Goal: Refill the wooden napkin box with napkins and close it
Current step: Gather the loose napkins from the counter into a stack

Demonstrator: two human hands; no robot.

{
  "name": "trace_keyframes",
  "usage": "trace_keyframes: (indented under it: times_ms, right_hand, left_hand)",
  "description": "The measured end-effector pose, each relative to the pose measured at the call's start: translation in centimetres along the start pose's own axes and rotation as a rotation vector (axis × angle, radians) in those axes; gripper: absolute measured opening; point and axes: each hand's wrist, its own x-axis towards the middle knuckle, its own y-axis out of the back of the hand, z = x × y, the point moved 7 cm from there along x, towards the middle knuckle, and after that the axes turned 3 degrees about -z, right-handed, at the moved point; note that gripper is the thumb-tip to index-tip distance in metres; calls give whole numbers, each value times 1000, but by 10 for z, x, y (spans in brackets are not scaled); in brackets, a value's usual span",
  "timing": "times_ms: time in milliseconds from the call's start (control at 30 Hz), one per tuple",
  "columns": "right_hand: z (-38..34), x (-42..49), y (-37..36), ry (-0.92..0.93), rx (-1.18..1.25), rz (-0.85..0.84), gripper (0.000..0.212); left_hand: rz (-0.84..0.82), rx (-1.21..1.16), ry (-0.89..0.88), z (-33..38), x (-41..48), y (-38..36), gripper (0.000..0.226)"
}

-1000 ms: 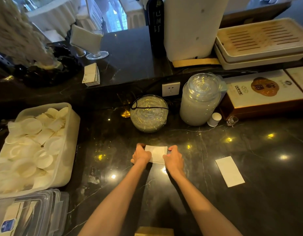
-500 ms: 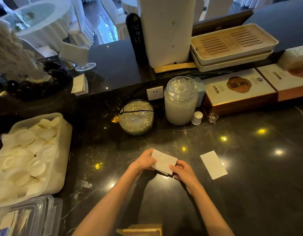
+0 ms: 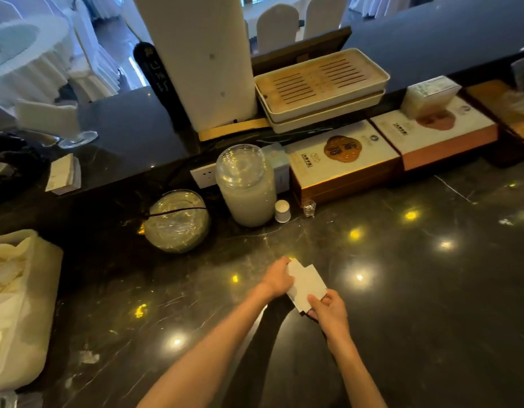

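At the far left a white tub (image 3: 34,304) of pale round pieces is sitting on the dark marble counter (image 3: 431,304), and behind it a small pack of paper (image 3: 63,175) is lying on the raised ledge. Moving right, a glass bowl (image 3: 177,220) and a tall lidded jar (image 3: 246,187) are standing against the back edge, well apart from our hands.

Near the middle we are holding the napkins (image 3: 306,282) just above the counter. Our left hand (image 3: 277,278) is curling around their far left edge, and our right hand (image 3: 328,312) is pinching the near right corner between thumb and fingers. The sheets are sitting unevenly, with one corner sticking out past the others.

The wooden napkin box is not showing anywhere in this view, so we cannot say where it stands or whether it is open.

We are judging that the loose, stepped stack could fan apart or drop a sheet if either grip slackens, and that an unsquared stack may catch on the box's edge. Farther right, boxed goods (image 3: 343,160) are lining the back
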Motion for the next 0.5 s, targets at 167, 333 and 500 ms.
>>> trace_keyframes:
  times_ms: [167, 333, 500]
  right_hand:
    - [6, 8, 10, 31, -166, 117, 28]
    - [-3, 4, 13, 88, -259, 112, 24]
    - [-3, 2, 10, 151, -421, -26, 25]
  left_hand:
    - [6, 252, 19, 5, 20, -26, 45]
    - [20, 243, 127, -3, 28, -38, 56]
    - [2, 57, 264, -38, 8, -37, 58]
